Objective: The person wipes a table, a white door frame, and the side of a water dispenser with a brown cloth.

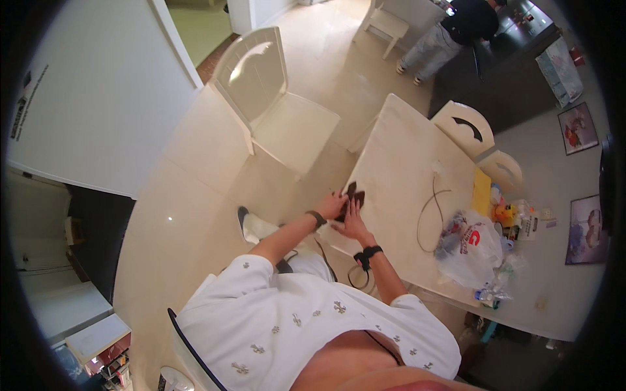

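Observation:
Near the left edge of the pale table (391,185), both my hands are on a small dark brown item (359,194), perhaps folded cloth or paper; its kind is not clear. Two pointed ends of it stick out past my fingers. My left hand (333,205), with a dark band on the wrist, holds its left side. My right hand (353,222) lies over its near side with the fingers stretched flat. A dark strap with a small device (363,260) sits on my right wrist. Part of the item is hidden beneath my fingers.
A thin cable (419,225) curls across the table. A white plastic bag (472,251), a yellow item (481,190) and small goods stand along the wall side. A white chair (298,129) is beyond my left arm; more chairs (464,124) flank the table. Another person (440,44) stands at a dark counter.

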{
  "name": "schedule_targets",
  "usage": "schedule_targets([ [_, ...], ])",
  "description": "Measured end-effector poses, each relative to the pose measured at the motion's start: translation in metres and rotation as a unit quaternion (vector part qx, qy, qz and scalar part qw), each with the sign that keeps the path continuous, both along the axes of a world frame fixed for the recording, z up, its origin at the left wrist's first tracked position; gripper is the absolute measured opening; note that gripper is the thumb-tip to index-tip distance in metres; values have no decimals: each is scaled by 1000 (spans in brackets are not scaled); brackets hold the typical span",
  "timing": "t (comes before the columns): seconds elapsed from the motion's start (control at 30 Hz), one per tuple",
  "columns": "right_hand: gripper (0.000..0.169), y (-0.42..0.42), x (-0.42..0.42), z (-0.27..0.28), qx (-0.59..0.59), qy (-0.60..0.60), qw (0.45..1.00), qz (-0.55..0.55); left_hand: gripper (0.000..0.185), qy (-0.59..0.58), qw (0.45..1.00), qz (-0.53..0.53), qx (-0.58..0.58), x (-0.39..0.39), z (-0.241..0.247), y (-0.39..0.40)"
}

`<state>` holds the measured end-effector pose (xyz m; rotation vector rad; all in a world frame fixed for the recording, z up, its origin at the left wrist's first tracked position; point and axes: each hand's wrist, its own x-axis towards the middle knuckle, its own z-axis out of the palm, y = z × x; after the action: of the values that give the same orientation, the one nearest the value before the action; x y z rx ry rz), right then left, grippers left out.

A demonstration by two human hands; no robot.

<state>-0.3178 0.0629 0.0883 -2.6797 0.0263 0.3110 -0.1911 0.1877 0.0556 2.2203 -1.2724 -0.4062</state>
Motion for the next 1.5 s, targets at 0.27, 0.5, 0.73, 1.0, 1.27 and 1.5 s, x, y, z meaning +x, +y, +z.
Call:
schedule_targets([
  [0.27,126,21,6,-6,-8,3,995,-100,58,178,978,84,-68,5,-8,7],
  [0.5,107,95,5,28,8,87,995,55,51,277,951,-136,29,18,-21,107],
  [0.73,76,188,101,10,246,246,937,-27,48,364,914,-100,149,106,75,244],
  [1.0,85,298,304,23,520,240,809,-131,50,258,957,103,-85,275,77,394],
  [1.27,71,527,467,80,528,378,740,173,46,203,899,376,-91,293,146,631],
  [1.5,61,707,480,96,470,411,693,361,44,234,785,559,-132,229,185,777],
])
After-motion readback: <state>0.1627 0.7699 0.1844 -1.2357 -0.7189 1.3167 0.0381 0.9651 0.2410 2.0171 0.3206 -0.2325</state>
